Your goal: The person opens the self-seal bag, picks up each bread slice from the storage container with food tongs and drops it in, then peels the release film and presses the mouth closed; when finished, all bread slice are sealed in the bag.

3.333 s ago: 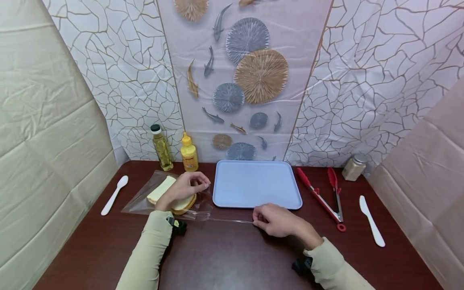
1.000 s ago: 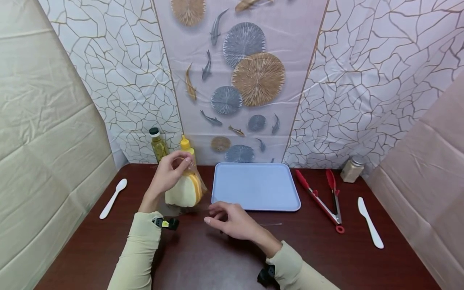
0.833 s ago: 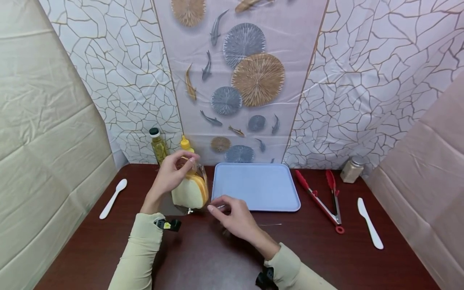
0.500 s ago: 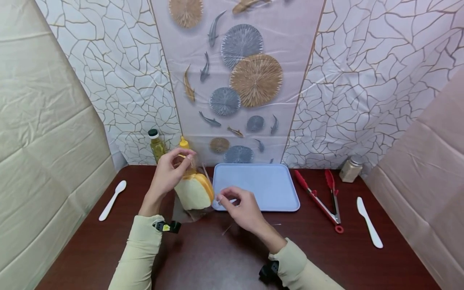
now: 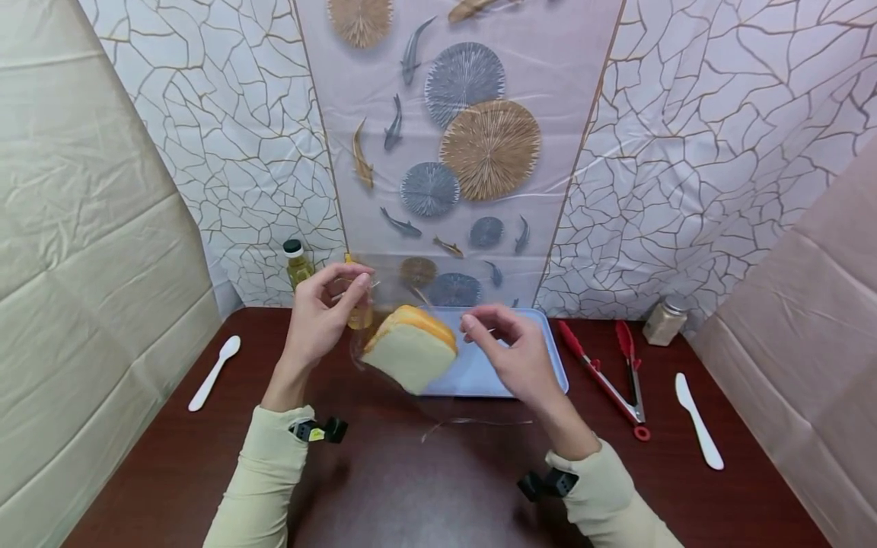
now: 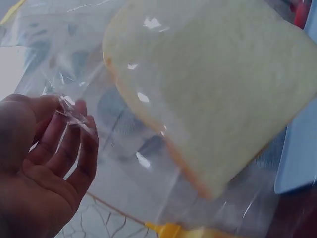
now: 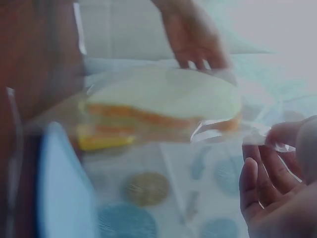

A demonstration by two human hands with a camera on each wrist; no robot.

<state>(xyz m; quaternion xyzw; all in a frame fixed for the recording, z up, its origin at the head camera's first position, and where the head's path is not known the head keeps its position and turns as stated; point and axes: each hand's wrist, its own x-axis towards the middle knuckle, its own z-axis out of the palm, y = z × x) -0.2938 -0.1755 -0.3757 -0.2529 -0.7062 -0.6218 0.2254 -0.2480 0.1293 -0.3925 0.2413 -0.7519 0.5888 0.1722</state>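
A clear plastic bag (image 6: 143, 159) with slices of white bread (image 5: 411, 354) inside hangs raised over the table, overlapping the tray's left part in the head view. The bread is tilted, its brown crust edge facing up and away. My left hand (image 5: 318, 316) pinches the bag's film between thumb and fingers at the left; crumpled film shows at the fingertips in the left wrist view. On the other side my right hand (image 5: 517, 350) pinches the film too, thumb against forefinger, as the right wrist view shows. The light blue tray (image 5: 486, 377) lies behind, partly covered by bread and hand.
A thin clear plastic strip (image 5: 479, 421) lies on the dark table. At the back left stand an oil bottle (image 5: 298, 266) and a yellow squeeze bottle (image 5: 359, 315). A white spoon (image 5: 214, 373) lies left; red tongs (image 5: 617, 380), a white knife (image 5: 699, 422) and a seasoning jar (image 5: 664, 321) are right.
The bagged bread has come up from the table at the left and moved right, tilting. My right hand has let go of the strip, taken the bag's film and moved right and up.
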